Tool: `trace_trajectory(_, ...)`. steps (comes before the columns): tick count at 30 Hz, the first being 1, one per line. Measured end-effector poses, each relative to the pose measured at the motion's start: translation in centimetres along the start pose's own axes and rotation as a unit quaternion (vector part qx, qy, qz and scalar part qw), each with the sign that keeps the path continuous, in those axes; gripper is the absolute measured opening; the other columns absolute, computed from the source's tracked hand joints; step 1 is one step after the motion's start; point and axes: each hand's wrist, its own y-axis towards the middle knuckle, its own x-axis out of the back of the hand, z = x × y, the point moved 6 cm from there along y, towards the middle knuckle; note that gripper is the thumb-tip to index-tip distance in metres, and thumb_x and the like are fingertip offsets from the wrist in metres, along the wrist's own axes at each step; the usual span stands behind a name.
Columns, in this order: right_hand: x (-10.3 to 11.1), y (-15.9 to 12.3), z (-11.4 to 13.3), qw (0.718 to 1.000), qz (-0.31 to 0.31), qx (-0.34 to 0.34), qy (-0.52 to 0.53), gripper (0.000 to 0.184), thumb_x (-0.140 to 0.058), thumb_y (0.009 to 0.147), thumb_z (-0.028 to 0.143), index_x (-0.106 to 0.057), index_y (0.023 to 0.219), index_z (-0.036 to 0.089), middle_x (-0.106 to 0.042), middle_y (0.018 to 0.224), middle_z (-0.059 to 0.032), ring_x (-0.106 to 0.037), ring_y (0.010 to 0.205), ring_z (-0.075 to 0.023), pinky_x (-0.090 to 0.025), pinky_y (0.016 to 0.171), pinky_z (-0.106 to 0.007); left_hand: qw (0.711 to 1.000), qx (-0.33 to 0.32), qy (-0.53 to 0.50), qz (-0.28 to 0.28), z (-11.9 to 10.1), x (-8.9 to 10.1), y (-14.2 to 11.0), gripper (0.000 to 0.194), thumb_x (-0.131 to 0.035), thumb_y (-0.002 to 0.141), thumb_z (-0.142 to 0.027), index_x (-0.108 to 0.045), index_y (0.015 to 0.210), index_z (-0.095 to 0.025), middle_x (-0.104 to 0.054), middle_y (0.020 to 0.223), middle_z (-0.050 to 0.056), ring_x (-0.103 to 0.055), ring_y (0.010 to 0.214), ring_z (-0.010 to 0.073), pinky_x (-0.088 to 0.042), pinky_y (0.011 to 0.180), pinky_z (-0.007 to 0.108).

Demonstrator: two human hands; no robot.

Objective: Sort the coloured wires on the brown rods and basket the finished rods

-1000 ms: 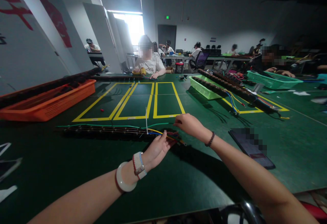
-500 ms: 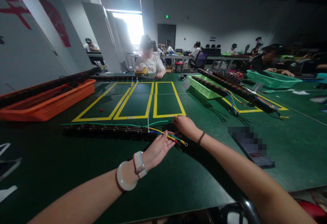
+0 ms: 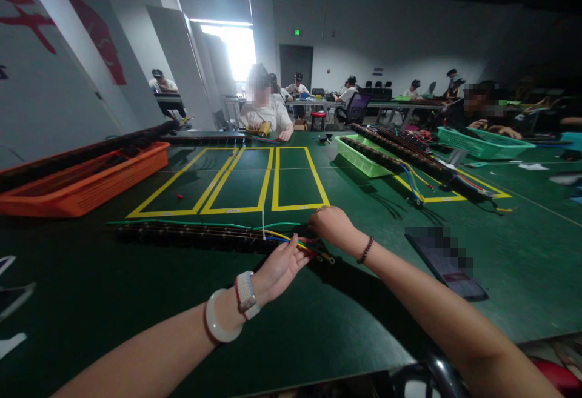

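Observation:
A long black wire harness (image 3: 191, 234) lies across the table, with a thin green wire (image 3: 154, 222) along its far side. From its right end come yellow, blue, green and red wires (image 3: 284, 237), some tipped with ring terminals. My left hand (image 3: 282, 268) is closed round these wires, thumb on top, with the terminals sticking out past the fingers. Beyond them my right hand (image 3: 336, 228) is closed, fingertips bent down near the wires; what they pinch is hidden. A white cable tie (image 3: 264, 219) stands up from the harness near the wires' start.
An orange basket (image 3: 86, 186) stands at the left, a light green basket (image 3: 364, 159) at the back right with harnesses across it. A phone-like dark slab (image 3: 448, 265) lies right of my hands. Yellow tape frames (image 3: 300, 207) mark the table. A person (image 3: 266, 113) sits opposite.
My right hand has shifted slightly right and down, away from the thin green wire's end, which now shows free. My left hand keeps its grip on the wires.

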Motion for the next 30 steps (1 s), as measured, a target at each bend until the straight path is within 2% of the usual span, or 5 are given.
trace_trajectory(7, 3.0, -2.4, 2.4, 0.997, 0.038, 0.023, 0.058, 0.024, -0.057, 0.085, 0.038, -0.068, 0.084, 0.017, -0.065, 0.080, -0.0086, -0.062, 0.076, -0.0200, -0.046, 0.064, -0.025, 1.000, 0.002, 0.003, -0.011, 0.2, 0.4, 0.1, 0.012, -0.051, 0.087, -0.020, -0.062, 0.086, -0.014, -0.067, 0.089, 0.008, -0.062, 0.089, 0.0183, -0.043, 0.095, 0.036)
trace_trajectory(13, 1.3, -3.8, 5.2, 0.995, 0.093, 0.021, -0.013, 0.015, -0.056, 0.082, 0.013, -0.068, 0.090, 0.013, -0.066, 0.084, -0.0145, -0.065, 0.075, -0.0248, -0.050, 0.064, -0.031, 1.000, 0.012, -0.018, -0.008, 0.5, 0.5, 0.3, 0.016, -0.055, 0.086, -0.027, -0.062, 0.083, -0.013, -0.067, 0.093, 0.009, -0.060, 0.099, 0.0203, -0.042, 0.096, 0.035)
trace_trajectory(18, 0.6, -3.6, 5.9, 0.996, 0.082, -0.002, -0.016, 0.015, -0.057, 0.081, 0.009, -0.067, 0.092, 0.011, -0.065, 0.091, -0.0177, -0.065, 0.082, -0.0228, -0.050, 0.069, -0.027, 0.999, 0.013, -0.018, -0.027, 0.3, 0.3, 0.0, 0.018, -0.051, 0.088, -0.026, -0.062, 0.086, -0.013, -0.067, 0.098, 0.010, -0.059, 0.101, 0.0192, -0.041, 0.097, 0.034)
trace_trajectory(24, 1.5, -3.8, 4.7, 0.997, 0.079, 0.021, -0.008, 0.014, -0.054, 0.081, 0.011, -0.068, 0.086, 0.012, -0.065, 0.084, -0.0147, -0.065, 0.076, -0.0250, -0.050, 0.065, -0.030, 1.000, 0.015, -0.023, -0.012, 0.3, 0.2, 0.1, 0.021, -0.051, 0.088, -0.030, -0.062, 0.088, -0.012, -0.067, 0.096, 0.011, -0.060, 0.100, 0.0204, -0.041, 0.097, 0.036)
trace_trajectory(30, 1.4, -3.2, 0.8, 0.998, 0.025, -0.059, 0.012, 0.020, -0.049, 0.087, 0.023, -0.065, 0.086, 0.012, -0.064, 0.087, -0.0135, -0.063, 0.078, -0.0221, -0.046, 0.067, -0.027, 0.999, -0.014, -0.016, 0.033, -0.1, -0.3, 0.0, 0.020, -0.052, 0.088, -0.027, -0.061, 0.097, -0.012, -0.066, 0.099, 0.010, -0.061, 0.096, 0.0194, -0.041, 0.098, 0.036)
